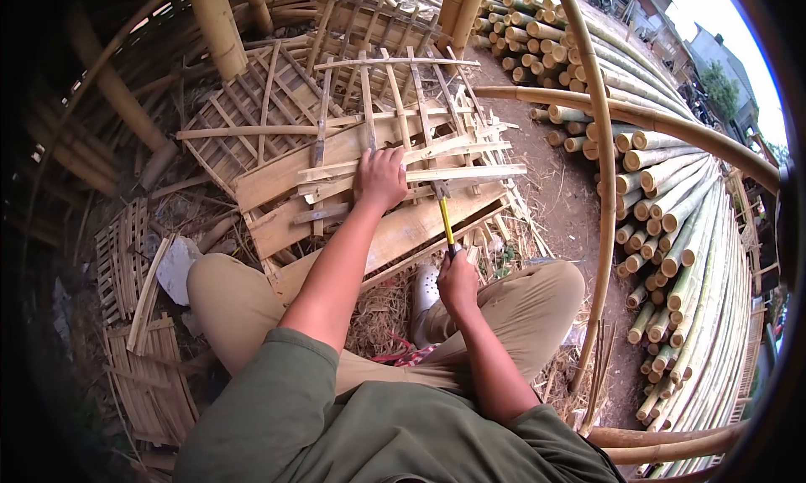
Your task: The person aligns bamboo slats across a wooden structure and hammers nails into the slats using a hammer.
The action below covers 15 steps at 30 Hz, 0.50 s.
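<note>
My right hand (pixel 458 283) is wrapped round the dark grip of a hammer (pixel 446 219) with a yellow handle. The hammer's head lies at the near edge of a pale bamboo slat (pixel 470 172). Further left, my left hand (pixel 382 179) is closed over the slats, its fingers curled on them; whether a nail is pinched there is too small to see. Both hands are at a bamboo lattice (pixel 401 105) of crossed strips. Beneath the lattice lie wide wooden boards (pixel 395 241), between my bent knees and the stack behind.
More lattice panels (pixel 239 114) lean behind on the left, near thick bamboo posts (pixel 217 30). A large pile of bamboo poles (pixel 672 256) fills the right. A curved bamboo pole (pixel 606 189) rises close by on my right. Small slatted pieces (pixel 155 374) lie at lower left.
</note>
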### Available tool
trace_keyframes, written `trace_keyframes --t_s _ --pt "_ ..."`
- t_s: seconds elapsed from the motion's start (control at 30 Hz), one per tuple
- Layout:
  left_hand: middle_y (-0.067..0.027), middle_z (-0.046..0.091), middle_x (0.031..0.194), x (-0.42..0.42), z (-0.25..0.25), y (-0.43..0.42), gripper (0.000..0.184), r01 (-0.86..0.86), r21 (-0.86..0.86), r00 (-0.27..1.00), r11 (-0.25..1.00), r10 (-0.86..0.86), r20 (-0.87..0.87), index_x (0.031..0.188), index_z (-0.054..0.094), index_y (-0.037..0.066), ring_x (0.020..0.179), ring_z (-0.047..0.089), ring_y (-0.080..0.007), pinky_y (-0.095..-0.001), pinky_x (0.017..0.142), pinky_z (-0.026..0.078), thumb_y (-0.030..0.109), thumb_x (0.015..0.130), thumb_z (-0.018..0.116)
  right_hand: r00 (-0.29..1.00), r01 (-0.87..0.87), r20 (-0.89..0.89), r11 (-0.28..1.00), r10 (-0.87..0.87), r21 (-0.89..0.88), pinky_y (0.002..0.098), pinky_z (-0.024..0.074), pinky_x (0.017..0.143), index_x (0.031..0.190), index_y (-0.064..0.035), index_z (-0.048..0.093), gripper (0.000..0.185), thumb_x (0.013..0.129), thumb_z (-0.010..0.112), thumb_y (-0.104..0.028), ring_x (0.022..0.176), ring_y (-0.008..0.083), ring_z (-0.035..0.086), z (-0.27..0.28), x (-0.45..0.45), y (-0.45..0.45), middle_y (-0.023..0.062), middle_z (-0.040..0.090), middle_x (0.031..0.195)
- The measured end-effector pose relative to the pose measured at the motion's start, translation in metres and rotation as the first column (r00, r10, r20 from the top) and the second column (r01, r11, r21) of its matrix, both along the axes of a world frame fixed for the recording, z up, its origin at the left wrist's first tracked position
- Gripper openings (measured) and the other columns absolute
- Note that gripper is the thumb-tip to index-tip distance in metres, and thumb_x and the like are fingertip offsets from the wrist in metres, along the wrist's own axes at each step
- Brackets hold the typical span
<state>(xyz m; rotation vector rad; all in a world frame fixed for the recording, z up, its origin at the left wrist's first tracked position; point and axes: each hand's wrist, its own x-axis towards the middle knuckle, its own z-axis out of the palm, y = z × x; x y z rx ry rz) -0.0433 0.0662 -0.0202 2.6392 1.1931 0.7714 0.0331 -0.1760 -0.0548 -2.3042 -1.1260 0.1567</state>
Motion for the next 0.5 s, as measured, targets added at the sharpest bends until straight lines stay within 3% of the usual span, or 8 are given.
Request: trace_keyframes --t_s 0.13,0.2,0.33,0.43,0.5 --pt "-0.0106 0.062 0.125 0.0 -0.001 -0.003 0.034 -0.031 -0.023 0.999 0.999 0.031 -0.009 0.126 0.055 0.009 0.122 0.055 -0.0273 -0.047 0.114 0.032 0.022 0.095 0.049 0.994 -0.016 -0.109 0.994 0.027 0.105 0.0597 0.0475 0.061 0.089 0.0024 0.053 0.029 0.1 0.051 -0.024 0.068 0.0521 0.061 -0.002 -0.016 0.008 0.0319 0.061 0.07" --pt "-0.0104 0.062 0.125 0.002 -0.003 0.0 0.036 -0.036 -0.004 0.999 0.999 0.036 -0.018 0.128 0.054 0.009 0.122 0.055 -0.0271 -0.0468 0.114 0.032 0.023 0.095 0.049 0.984 0.074 -0.172 0.972 -0.036 0.222 0.0584 0.0473 0.06 0.089 0.0027 0.054 0.029 0.1 0.051 -0.023 0.067 0.0517 0.061 0.002 -0.02 0.006 0.031 0.062 0.071" --pt "-0.0101 0.061 0.123 0.001 -0.006 0.001 0.042 -0.017 0.005 0.999 1.0 0.017 -0.047 0.134 0.052 0.009 0.121 0.054 -0.026 -0.0481 0.114 0.031 0.027 0.097 0.049 0.978 0.125 -0.188 0.977 -0.091 0.176 0.0552 0.0457 0.06 0.092 0.0027 0.058 0.027 0.101 0.051 -0.022 0.069 0.0499 0.061 0.01 -0.014 0.002 0.0294 0.062 0.071" --pt "-0.0105 0.06 0.126 0.004 -0.004 -0.002 0.043 -0.045 0.022 0.996 0.999 0.047 -0.075 0.135 0.051 0.008 0.122 0.054 -0.0267 -0.0557 0.117 0.024 0.03 0.098 0.047 0.983 0.116 -0.153 0.988 -0.1 0.1 0.0552 0.0458 0.061 0.092 0.0022 0.059 0.027 0.101 0.051 -0.022 0.071 0.0495 0.062 0.001 -0.014 0.002 0.0293 0.063 0.074" --pt "-0.0108 0.059 0.127 0.005 -0.004 -0.005 0.044 -0.069 0.035 0.991 0.997 0.072 -0.115 0.135 0.051 0.008 0.122 0.053 -0.0271 -0.0594 0.118 0.02 0.031 0.098 0.046 0.98 0.12 -0.176 0.982 -0.093 0.146 0.0554 0.0459 0.062 0.092 0.0024 0.059 0.027 0.101 0.051 -0.022 0.072 0.0495 0.062 0.001 -0.015 0.003 0.0294 0.064 0.076"
